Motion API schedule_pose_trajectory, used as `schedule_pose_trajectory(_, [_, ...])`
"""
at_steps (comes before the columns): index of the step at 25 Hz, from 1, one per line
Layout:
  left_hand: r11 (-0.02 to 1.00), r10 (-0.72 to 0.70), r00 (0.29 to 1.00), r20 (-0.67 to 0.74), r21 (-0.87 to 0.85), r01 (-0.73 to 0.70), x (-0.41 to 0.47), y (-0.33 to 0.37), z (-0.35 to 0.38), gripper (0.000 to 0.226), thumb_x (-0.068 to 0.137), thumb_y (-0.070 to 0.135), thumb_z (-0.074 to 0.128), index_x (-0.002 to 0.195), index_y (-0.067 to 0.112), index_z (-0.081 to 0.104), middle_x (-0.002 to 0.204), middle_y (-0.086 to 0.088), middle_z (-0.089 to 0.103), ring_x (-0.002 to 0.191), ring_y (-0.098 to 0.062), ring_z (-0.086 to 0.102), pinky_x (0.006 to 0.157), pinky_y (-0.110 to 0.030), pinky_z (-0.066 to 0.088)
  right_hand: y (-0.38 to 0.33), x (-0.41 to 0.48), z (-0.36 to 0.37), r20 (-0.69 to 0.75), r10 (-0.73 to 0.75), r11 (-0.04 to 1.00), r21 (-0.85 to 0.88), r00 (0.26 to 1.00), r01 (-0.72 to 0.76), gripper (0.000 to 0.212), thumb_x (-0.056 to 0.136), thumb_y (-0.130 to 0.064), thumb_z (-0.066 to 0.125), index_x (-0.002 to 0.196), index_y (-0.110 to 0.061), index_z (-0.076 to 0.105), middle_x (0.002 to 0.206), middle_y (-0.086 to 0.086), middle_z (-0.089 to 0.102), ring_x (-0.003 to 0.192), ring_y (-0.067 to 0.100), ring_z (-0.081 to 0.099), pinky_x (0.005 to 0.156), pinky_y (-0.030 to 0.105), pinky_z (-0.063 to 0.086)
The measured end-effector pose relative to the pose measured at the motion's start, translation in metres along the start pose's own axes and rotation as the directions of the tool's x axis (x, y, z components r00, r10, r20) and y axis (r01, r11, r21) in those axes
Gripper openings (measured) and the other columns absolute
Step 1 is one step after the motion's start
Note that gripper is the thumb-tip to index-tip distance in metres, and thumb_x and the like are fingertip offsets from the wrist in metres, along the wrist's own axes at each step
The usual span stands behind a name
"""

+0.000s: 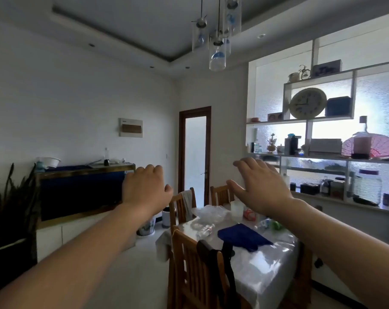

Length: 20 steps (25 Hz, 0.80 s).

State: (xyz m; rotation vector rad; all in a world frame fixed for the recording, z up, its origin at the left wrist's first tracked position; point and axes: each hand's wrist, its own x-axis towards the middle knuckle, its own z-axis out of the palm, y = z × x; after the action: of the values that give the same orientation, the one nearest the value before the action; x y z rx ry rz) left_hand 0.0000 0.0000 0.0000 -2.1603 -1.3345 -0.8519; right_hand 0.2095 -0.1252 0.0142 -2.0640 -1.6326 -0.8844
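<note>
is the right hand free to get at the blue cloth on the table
Probably yes. The right hand is open and holds nothing, raised in the air ahead of the person. The blue cloth lies uncovered on the table, lower in the view, with nothing between them.

open air all round the raised left grip [144, 190] and right grip [260, 186], wide gap between them, tabletop [267, 270] below cluttered with blue cloth [242, 237] and plastic bags [211, 211], chair back [189, 264] guarding its near edge, shelf unit [322, 156] close on the right, pendant lamp [218, 52] overhead
</note>
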Motion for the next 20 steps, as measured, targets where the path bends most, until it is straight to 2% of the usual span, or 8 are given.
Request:
schedule_pose_trajectory(6, [0.999,-0.004,1.000,0.023,0.040,0.003,0.072,-0.030,0.064,0.033,0.088,0.039,0.042,0.105,0.014,0.053,0.112,-0.005,0.061,0.104,-0.024,0.055,0.079,-0.037,0.041,-0.011,0.089,0.077,0.020,-0.028,0.998,0.051,0.999,0.027,0.059,0.094,-0.056,0.036,0.143,-0.023,0.037,0.150,-0.001,0.042,0.136,0.021,0.041,0.114,0.039,0.030])
schedule_pose_trajectory(12, [0.994,-0.031,0.998,0.055,0.109,0.025,0.117,-0.044,0.138,0.034,0.090,0.039,0.040,0.111,0.014,0.052,0.112,-0.005,0.060,0.102,-0.023,0.054,0.073,-0.034,0.037,-0.025,0.160,0.160,0.059,-0.090,0.987,0.141,0.994,0.081,0.058,0.094,-0.056,0.037,0.141,-0.022,0.040,0.146,0.000,0.046,0.132,0.021,0.046,0.112,0.038,0.033])
schedule_pose_trajectory(17, [0.981,-0.127,0.991,0.043,0.153,0.119,0.153,-0.072,0.192,0.040,0.090,0.040,0.041,0.119,0.015,0.052,0.115,-0.005,0.061,0.104,-0.024,0.056,0.080,-0.037,0.045,-0.037,0.225,0.219,0.052,-0.244,0.953,0.200,0.968,0.229,0.058,0.094,-0.054,0.038,0.141,-0.020,0.039,0.146,0.001,0.047,0.131,0.022,0.046,0.111,0.037,0.034])
schedule_pose_trajectory(20, [0.962,-0.189,0.981,0.044,0.209,0.176,0.167,-0.094,0.213,0.042,0.090,0.042,0.040,0.119,0.015,0.052,0.113,-0.004,0.061,0.101,-0.023,0.056,0.080,-0.037,0.047,-0.047,0.259,0.247,0.043,-0.283,0.931,0.255,0.958,0.263,0.058,0.094,-0.053,0.038,0.140,-0.017,0.040,0.144,0.003,0.048,0.129,0.023,0.047,0.109,0.038,0.035])
